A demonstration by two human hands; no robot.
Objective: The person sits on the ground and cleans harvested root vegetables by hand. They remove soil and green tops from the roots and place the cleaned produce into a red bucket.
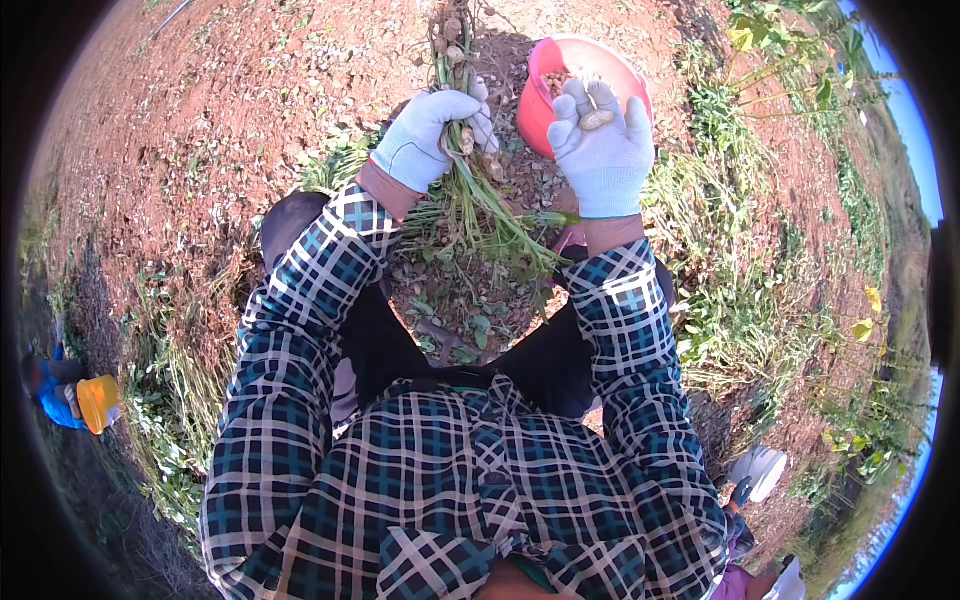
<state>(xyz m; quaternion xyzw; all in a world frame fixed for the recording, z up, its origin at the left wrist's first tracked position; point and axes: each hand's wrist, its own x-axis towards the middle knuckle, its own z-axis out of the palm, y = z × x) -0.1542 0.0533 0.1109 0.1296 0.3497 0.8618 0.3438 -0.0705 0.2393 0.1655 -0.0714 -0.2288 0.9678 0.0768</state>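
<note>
My left hand (430, 135), in a white glove, is closed around the stems of a pulled peanut plant (490, 205). Pale pods (455, 55) and thin roots stick up above its fist, and green stalks trail down below toward my knees. My right hand (605, 150), also gloved, is turned palm up with its fingers partly curled. A peanut pod (597, 120) rests in it at the base of the fingers. Just behind that hand stands a pink bucket (535, 110), its near side partly covered by the fingers; reddish-brown peanuts (557, 82) show inside.
Reddish soil (200, 170) strewn with dry leaves spreads ahead and left. Uprooted green plants (720, 250) lie along the right, with more at lower left. A person in blue (62, 400) has a yellow bucket (97, 402) at far left. A pale bucket (765, 470) is near someone's gloved hand, lower right.
</note>
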